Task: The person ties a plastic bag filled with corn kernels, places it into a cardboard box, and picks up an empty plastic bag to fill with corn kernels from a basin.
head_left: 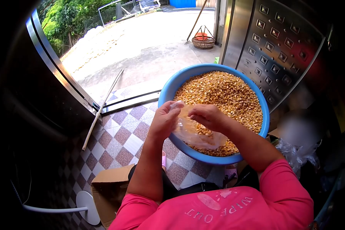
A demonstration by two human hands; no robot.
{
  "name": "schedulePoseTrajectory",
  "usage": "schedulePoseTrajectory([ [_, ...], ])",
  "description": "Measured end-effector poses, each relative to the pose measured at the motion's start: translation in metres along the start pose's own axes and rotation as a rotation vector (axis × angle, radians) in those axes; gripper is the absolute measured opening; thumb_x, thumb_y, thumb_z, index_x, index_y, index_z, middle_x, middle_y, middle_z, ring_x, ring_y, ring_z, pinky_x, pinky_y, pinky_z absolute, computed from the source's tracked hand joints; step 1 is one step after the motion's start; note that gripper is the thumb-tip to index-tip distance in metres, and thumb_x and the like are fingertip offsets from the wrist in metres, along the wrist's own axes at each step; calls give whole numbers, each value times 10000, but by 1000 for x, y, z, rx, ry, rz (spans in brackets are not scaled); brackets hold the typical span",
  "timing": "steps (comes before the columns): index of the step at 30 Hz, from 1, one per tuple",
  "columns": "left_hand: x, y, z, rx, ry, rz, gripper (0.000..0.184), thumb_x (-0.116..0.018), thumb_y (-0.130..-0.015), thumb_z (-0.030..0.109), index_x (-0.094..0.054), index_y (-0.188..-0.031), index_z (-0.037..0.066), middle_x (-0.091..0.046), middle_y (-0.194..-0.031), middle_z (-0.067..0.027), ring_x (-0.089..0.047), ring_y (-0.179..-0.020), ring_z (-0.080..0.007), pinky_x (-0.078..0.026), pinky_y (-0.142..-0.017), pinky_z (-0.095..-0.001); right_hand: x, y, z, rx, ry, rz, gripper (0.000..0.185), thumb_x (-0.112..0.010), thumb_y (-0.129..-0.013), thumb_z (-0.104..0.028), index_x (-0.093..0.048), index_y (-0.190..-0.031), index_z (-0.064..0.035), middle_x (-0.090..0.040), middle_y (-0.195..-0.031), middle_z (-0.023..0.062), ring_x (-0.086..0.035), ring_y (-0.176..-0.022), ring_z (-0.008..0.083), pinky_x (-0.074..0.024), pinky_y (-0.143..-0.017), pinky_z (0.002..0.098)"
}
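Observation:
A large blue basin (166, 94) full of yellow corn kernels (226, 90) stands in front of me. Over its near left part hangs a clear plastic bag (197, 135), with kernels visible through or behind it. My left hand (166, 117) is closed on the bag's upper left edge, fingers pinched together. Just to the right, my right hand (206, 115) is closed at the bag's upper right side, its fingertips curled down and partly hidden.
An open cardboard box (111, 184) sits at lower left beside a white round base (88, 207). A pole (103, 109) leans by the doorway. Outside is a woven basket (203, 41). A metal door (274, 50) and crumpled plastic bags (297, 155) are on the right.

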State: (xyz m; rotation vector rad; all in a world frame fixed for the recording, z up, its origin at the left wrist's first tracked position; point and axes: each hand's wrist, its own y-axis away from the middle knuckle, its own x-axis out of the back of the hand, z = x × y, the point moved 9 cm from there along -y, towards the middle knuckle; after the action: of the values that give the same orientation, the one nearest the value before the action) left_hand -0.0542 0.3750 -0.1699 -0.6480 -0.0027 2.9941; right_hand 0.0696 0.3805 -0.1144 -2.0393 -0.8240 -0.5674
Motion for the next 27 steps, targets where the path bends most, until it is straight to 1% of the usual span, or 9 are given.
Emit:
schedulePoseTrajectory([
  [7,2,-3,-2,-26,11,43,185,-527,-885,95,-566,-1044,10,-598,-809,-26,-510,-572,-47,-379,-461,-180,-1,3,-2,-85,-197,-166,117,-613,-844,-93,-629,-939,-27,-631,-859,114,-630,-768,215,-496,-690,306],
  [9,-1,1,2,-23,19,62,185,-526,-884,94,-567,-1045,12,-597,-799,-22,-500,-555,-43,-368,-449,-179,16,1,3,-68,-234,-45,123,-631,-839,-97,-640,-936,-22,-635,-857,84,-619,-751,159,-489,-662,281],
  [11,-3,4,6,1,-15,65,186,-526,-884,94,-569,-1045,11,-591,-783,-14,-477,-532,-36,-352,-436,-178,28,11,47,-312,-335,128,134,-627,-860,-120,-634,-930,-6,-621,-816,55,-586,-739,90,-474,-639,246],
  [13,1,4,4,10,-26,36,186,-527,-884,95,-569,-1044,11,-589,-782,-13,-473,-531,-35,-351,-437,-178,48,24,83,-493,-181,252,117,-634,-843,-95,-632,-922,-9,-620,-799,80,-596,-724,126,-482,-638,271],
  [17,-1,3,5,-12,-44,35,183,-532,-883,101,-572,-1039,15,-570,-750,3,-445,-503,-29,-332,-420,-179,77,40,95,-536,248,292,134,-618,-839,-103,-629,-950,-28,-626,-815,115,-621,-734,220,-493,-652,333],
  [19,-3,3,5,-27,-48,55,157,-532,-885,87,-573,-1022,22,-523,-685,27,-405,-468,-22,-299,-397,-180,65,42,97,-521,517,89,158,-581,-856,-171,-608,-960,-55,-627,-864,157,-620,-782,314,-488,-688,403],
  [22,-1,1,4,-48,-54,77,131,-534,-887,75,-574,-1003,29,-480,-624,49,-369,-436,-16,-269,-377,-179,31,39,108,-527,624,-222,199,-536,-883,-251,-574,-931,-61,-628,-862,166,-619,-811,339,-481,-710,428],
  [26,-4,6,8,-23,-90,62,137,-539,-886,81,-576,-1005,24,-508,-656,42,-389,-455,-17,-284,-392,-175,30,47,108,-811,311,-185,225,-511,-901,-275,-554,-872,-56,-623,-817,164,-622,-799,335,-479,-701,432],
  [27,-3,6,8,-24,-90,62,137,-539,-886,81,-576,-1005,24,-508,-656,42,-389,-455,-17,-284,-392,-175,37,44,105,-748,432,-138,222,-517,-904,-266,-554,-855,-52,-616,-786,160,-615,-767,336,-478,-682,427],
])
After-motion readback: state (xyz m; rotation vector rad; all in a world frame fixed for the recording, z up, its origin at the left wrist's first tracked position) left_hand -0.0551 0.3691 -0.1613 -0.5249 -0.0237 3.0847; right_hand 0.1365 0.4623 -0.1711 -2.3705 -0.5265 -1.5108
